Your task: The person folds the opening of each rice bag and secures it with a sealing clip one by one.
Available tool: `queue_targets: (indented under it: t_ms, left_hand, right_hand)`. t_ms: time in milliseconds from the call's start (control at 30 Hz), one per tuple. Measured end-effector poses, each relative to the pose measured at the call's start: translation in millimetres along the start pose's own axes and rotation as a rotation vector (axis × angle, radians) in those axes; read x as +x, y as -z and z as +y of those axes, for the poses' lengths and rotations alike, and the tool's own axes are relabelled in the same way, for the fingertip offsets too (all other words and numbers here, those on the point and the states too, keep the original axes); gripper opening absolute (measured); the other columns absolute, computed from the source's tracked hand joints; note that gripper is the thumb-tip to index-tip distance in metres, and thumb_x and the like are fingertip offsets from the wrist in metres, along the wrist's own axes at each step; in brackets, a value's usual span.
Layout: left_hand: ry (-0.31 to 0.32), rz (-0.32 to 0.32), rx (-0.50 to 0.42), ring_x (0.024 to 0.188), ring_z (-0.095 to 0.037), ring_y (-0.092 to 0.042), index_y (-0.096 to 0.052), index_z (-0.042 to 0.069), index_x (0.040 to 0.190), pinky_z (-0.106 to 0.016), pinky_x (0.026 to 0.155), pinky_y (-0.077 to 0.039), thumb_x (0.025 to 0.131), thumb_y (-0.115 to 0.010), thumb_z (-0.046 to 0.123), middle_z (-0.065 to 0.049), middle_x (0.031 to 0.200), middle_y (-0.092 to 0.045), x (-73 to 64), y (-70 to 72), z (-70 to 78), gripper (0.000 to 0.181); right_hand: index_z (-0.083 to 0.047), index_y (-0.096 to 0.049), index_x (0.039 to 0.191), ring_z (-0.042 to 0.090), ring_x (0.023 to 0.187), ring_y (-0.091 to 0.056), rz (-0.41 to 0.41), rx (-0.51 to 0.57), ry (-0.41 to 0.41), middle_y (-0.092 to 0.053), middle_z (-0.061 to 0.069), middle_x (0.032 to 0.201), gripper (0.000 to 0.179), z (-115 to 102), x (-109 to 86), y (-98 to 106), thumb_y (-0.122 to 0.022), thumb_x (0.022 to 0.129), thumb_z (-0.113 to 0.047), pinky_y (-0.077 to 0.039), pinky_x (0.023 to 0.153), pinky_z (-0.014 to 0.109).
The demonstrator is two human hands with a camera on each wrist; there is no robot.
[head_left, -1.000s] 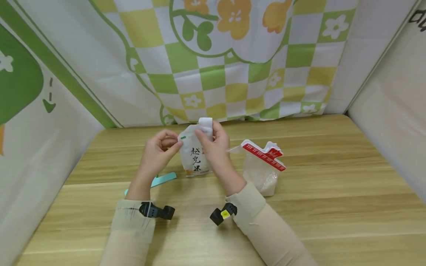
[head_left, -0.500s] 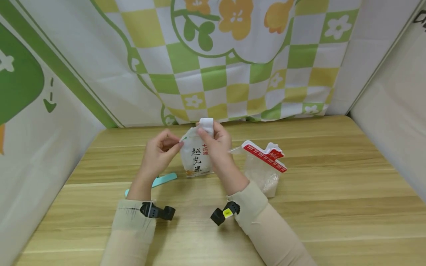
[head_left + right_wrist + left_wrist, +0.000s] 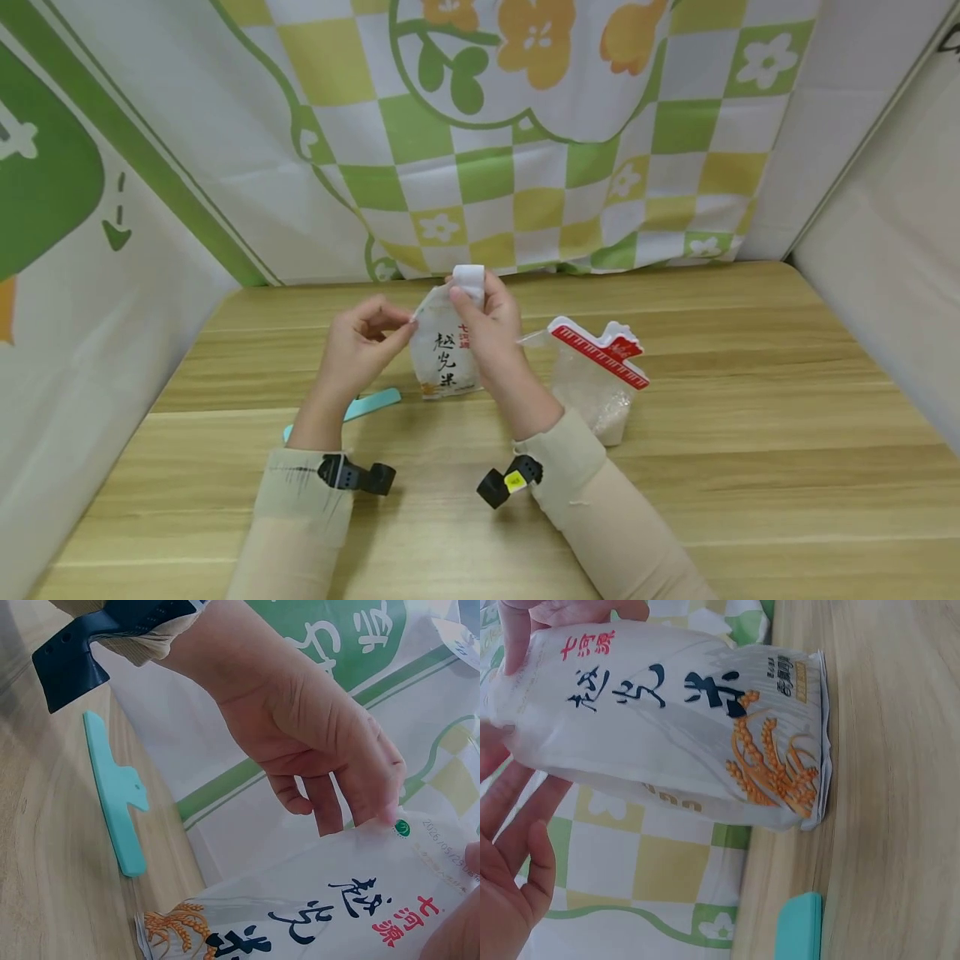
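Note:
A white rice bag (image 3: 442, 350) with dark and red characters and orange grain ears stands upright between the hands. Its bottom meets the table in the left wrist view. At the bag's upper left corner, my left hand (image 3: 356, 342) pinches the edge between thumb and index finger; its other fingers are bent behind, off the bag. My right hand (image 3: 491, 325) grips the upper right side, thumb in front and fingers behind, where the white top strip is folded over. In the right wrist view the rice bag (image 3: 300, 900) shows a green round mark beside the left fingertips.
A turquoise bag clip (image 3: 112, 802) lies on the wooden table (image 3: 750, 433), partly behind the left wrist in the head view. Right of the right forearm stands a clear bag of rice (image 3: 592, 392), closed by a red and white clip (image 3: 600, 354). A checkered cloth (image 3: 540, 183) hangs behind.
The rice bag has turned slightly, so the red characters show and the green mark at its corner has gone from the head view. Both hands have shifted a little right, keeping their holds.

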State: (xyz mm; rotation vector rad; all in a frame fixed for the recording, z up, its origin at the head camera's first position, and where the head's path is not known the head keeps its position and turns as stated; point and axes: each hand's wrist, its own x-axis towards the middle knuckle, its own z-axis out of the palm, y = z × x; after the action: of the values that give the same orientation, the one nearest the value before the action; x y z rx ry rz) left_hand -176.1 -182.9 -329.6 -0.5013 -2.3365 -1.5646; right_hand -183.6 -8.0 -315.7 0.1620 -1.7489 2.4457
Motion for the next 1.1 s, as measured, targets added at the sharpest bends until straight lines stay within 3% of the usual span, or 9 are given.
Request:
queue_targets:
  t_ms: [67, 233, 367, 500, 600, 767, 933, 1100]
  left_hand:
    - [-0.019, -0.009, -0.016, 0.077, -0.004, -0.067, -0.067, -0.002, 0.090, -0.021, 0.062, -0.050, 0.094, -0.067, 0.005, 0.019, 0.085, -0.071, -0.1, 0.9, 0.3, 0.008]
    - [-0.049, -0.017, -0.037, 0.077, -0.005, -0.065, -0.068, -0.003, 0.091, -0.021, 0.068, -0.053, 0.097, -0.063, 0.006, 0.016, 0.085, -0.071, 0.2, 1.2, -0.3, 0.012]
    - [-0.014, -0.016, 0.013, 0.080, -0.002, -0.066, -0.068, 0.000, 0.096, -0.020, 0.068, -0.053, 0.095, -0.067, 0.011, 0.010, 0.090, -0.074, 0.9, 0.9, -0.6, 0.011]
    - [0.018, -0.024, 0.055, 0.082, 0.000, -0.067, -0.069, 0.002, 0.107, -0.019, 0.070, -0.053, 0.096, -0.067, 0.015, -0.008, 0.098, -0.076, 2.3, 0.0, -1.3, 0.017]
    - [0.048, -0.035, 0.063, 0.083, 0.001, -0.066, -0.071, 0.003, 0.110, -0.018, 0.071, -0.053, 0.096, -0.067, 0.017, -0.017, 0.104, -0.075, 2.5, -0.5, -0.9, 0.020]
    - [0.088, -0.044, 0.074, 0.082, 0.001, -0.065, -0.072, 0.002, 0.109, -0.018, 0.070, -0.052, 0.095, -0.068, 0.018, -0.019, 0.106, -0.074, 2.0, -0.4, 0.1, 0.021]
    - [0.090, -0.037, 0.062, 0.080, 0.001, -0.065, -0.072, 0.000, 0.107, -0.018, 0.068, -0.052, 0.095, -0.068, 0.017, -0.021, 0.104, -0.074, 1.8, -0.9, 0.0, 0.020]
    - [0.081, -0.026, 0.057, 0.077, 0.000, -0.064, -0.072, 0.000, 0.105, -0.018, 0.066, -0.052, 0.095, -0.069, 0.015, -0.022, 0.103, -0.074, 1.9, -1.4, -0.6, 0.019]
  right_hand:
    - [0.008, -0.058, 0.120, 0.007, 0.090, -0.060, -0.004, 0.004, 0.003, -0.063, 0.025, 0.119, 0.025, -0.2, -0.3, -0.2, -0.058, 0.097, 0.000, -0.050, 0.083, 0.023]
    - [0.007, -0.059, 0.118, 0.007, 0.091, -0.060, -0.007, 0.001, 0.015, -0.065, 0.021, 0.116, 0.022, -0.4, -0.6, 0.1, -0.058, 0.097, -0.001, -0.050, 0.085, 0.024]
    - [0.006, -0.060, 0.117, 0.008, 0.092, -0.060, -0.012, -0.019, 0.015, -0.065, 0.020, 0.116, 0.021, 0.0, -0.9, 0.5, -0.058, 0.097, -0.002, -0.051, 0.087, 0.027]
    - [0.006, -0.059, 0.117, 0.008, 0.092, -0.061, -0.014, -0.019, 0.011, -0.066, 0.020, 0.115, 0.022, 0.2, -1.0, 0.8, -0.059, 0.097, -0.003, -0.052, 0.087, 0.026]
    - [0.003, -0.060, 0.116, 0.008, 0.085, -0.061, -0.018, -0.026, 0.002, -0.068, 0.011, 0.102, 0.022, 0.1, -1.6, 1.5, -0.062, 0.096, -0.006, -0.053, 0.079, 0.024]
    - [0.000, -0.061, 0.109, 0.009, 0.076, -0.061, -0.038, -0.076, 0.023, -0.063, -0.004, 0.086, 0.024, -0.4, -3.1, 2.0, -0.072, 0.090, -0.010, -0.053, 0.067, 0.025]
    - [0.001, -0.061, 0.107, 0.010, 0.080, -0.062, -0.032, -0.118, 0.059, -0.063, -0.002, 0.088, 0.027, -0.3, -4.2, 0.8, -0.076, 0.086, -0.008, -0.056, 0.072, 0.028]
    - [0.002, -0.061, 0.111, 0.013, 0.085, -0.063, -0.029, -0.152, 0.076, -0.066, 0.008, 0.096, 0.026, -0.4, -5.2, 0.0, -0.072, 0.090, -0.009, -0.057, 0.078, 0.031]
